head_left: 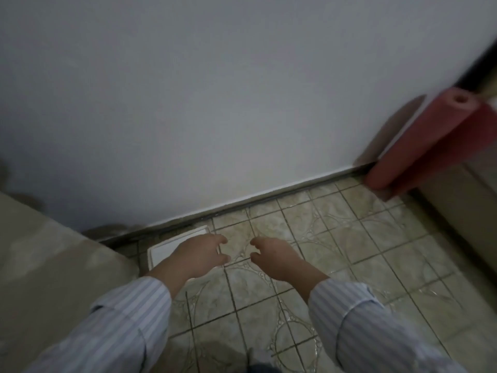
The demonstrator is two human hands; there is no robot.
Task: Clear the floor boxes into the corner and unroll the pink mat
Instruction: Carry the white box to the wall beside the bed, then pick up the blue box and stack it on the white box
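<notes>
Two bare hands reach forward and down over a tiled floor, seen from a head-worn camera. The left hand (pixel 197 255) hangs in front of a flat white box (pixel 172 246), its fingers loosely curled and holding nothing; whether it touches the box cannot be told. The right hand (pixel 274 258) is just beside it, over bare tile, fingers likewise loosely curled and empty, the two sets of fingertips pointing toward each other with a small gap between. Both wrists come out of pale striped shirt sleeves (pixel 126 319). The white box lies on the floor (pixel 336 238) near the corner where a grey-white wall (pixel 215 103) meets a beige upholstered piece (pixel 53 251) on the left. The floor tiles are beige with a curling pattern and dark grout lines. Well apart to the right, the rolled pink mat (pixel 419 141) stands tilted against the wall, its lower end on the floor beside another beige surface (pixel 462 200). The picture is dim and somewhat blurred.
</notes>
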